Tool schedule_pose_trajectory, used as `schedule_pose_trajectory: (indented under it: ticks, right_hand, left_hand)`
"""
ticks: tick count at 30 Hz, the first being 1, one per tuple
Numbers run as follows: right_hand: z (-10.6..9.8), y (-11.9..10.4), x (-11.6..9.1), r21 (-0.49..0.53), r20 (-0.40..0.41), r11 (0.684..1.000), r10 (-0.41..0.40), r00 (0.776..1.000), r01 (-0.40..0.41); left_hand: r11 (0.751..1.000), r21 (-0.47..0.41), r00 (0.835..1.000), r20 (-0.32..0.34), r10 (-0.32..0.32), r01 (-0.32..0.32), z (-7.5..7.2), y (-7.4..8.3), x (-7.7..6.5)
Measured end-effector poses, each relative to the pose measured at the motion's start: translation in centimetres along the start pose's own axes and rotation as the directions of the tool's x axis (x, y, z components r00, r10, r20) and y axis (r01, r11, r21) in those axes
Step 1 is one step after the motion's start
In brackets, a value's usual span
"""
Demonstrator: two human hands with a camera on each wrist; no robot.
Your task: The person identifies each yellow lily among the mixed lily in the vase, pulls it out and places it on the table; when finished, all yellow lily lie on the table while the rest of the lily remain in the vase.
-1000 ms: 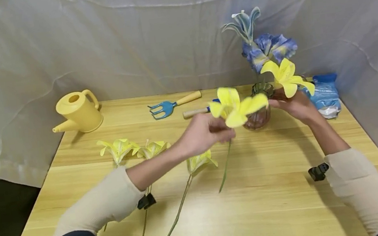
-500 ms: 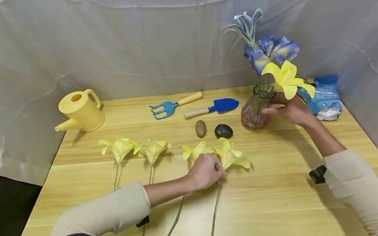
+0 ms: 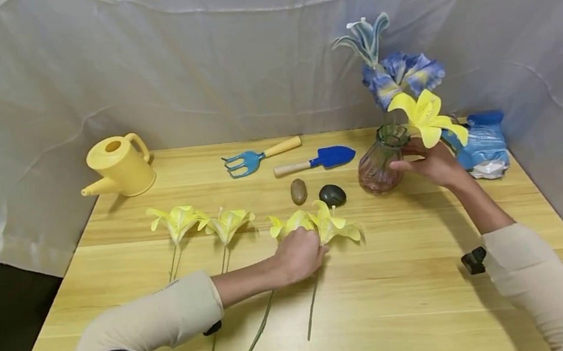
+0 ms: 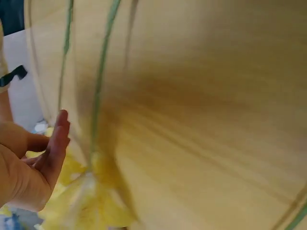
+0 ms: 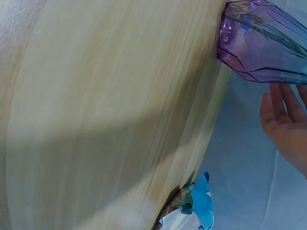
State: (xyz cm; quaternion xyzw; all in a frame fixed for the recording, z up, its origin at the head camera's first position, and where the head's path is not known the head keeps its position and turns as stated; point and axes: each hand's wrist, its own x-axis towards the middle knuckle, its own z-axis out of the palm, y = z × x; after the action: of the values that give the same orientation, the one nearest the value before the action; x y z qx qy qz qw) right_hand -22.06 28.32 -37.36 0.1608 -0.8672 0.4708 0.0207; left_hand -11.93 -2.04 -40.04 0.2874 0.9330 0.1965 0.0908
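Observation:
My left hand point(image 3: 300, 256) pinches the stem of a yellow lily point(image 3: 339, 228) low over the table. Its fingers point(image 4: 57, 143) meet the green stem point(image 4: 64, 62) in the left wrist view. Right beside it lies another yellow lily point(image 3: 288, 224), partly behind the hand. At the right, my right hand point(image 3: 432, 164) rests its relaxed fingers against the side of a pink-and-green glass vase point(image 3: 379, 168). In the right wrist view, fingertips meet the edge of the purple-looking vase point(image 5: 259, 52). A yellow lily point(image 3: 425, 115) and blue flowers point(image 3: 402, 76) stand in the vase.
Two yellow lilies point(image 3: 226, 224) lie further left. Behind are a yellow watering can point(image 3: 120, 167), a blue hand fork point(image 3: 248, 162), a blue trowel point(image 3: 332, 157), a brown stone point(image 3: 298, 191) and a black stone point(image 3: 333, 195). A blue packet point(image 3: 482, 143) lies behind my right hand.
My left hand has brought a yellow lily from beside the vase down to the table, then slightly left beside the other lily. My right hand stays at the vase.

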Motion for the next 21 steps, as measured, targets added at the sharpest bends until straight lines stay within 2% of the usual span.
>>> schedule_pose_trajectory:
  ticks: [2, 6, 9, 12, 14, 16, 18, 21]
  right_hand:
    - [0.0, -0.1, 0.1, -0.006, 0.002, 1.0, -0.006, 1.0, 0.006]
    - [0.0, 0.9, 0.6, 0.003, 0.002, 1.0, -0.011, 1.0, 0.011]
    - [-0.2, 2.0, 0.8, -0.02, 0.007, 1.0, 0.014, 1.0, -0.014]
    - [-0.4, 2.7, 0.8, -0.053, 0.032, 0.996, 0.073, 0.997, -0.071]
    - [-0.6, 3.0, 0.7, -0.094, 0.065, 0.987, 0.137, 0.988, -0.131]
    - [-0.8, 3.2, 0.7, -0.125, 0.104, 0.973, 0.209, 0.972, -0.196]
    - [-1.0, 3.4, 0.6, -0.144, 0.147, 0.959, 0.266, 0.953, -0.246]
    - [-1.3, 4.0, 0.6, -0.121, 0.2, 0.952, 0.301, 0.933, -0.281]
  left_hand:
    - [0.998, 0.065, 1.0, 0.019, 0.014, -0.015, -1.1, 0.5, 0.0]
    - [0.998, 0.058, 0.997, 0.082, 0.004, -0.008, -5.0, 2.2, 0.5]
    - [0.998, -0.061, 0.997, 0.068, 0.025, -0.021, -8.3, 2.8, 2.5]
    - [0.973, -0.2, 0.994, -0.011, 0.111, -0.111, -10.6, 2.7, 5.8]
    - [0.943, -0.293, 0.987, -0.059, 0.148, -0.159, -11.3, 2.5, 8.2]
    - [0.912, -0.37, 0.984, -0.095, 0.153, -0.178, -11.4, 2.4, 10.4]
    - [0.89, -0.427, 0.986, -0.118, 0.121, -0.16, -11.1, 2.6, 12.3]
    - [0.851, -0.51, 0.989, -0.138, 0.06, -0.123, -10.1, 3.2, 14.6]
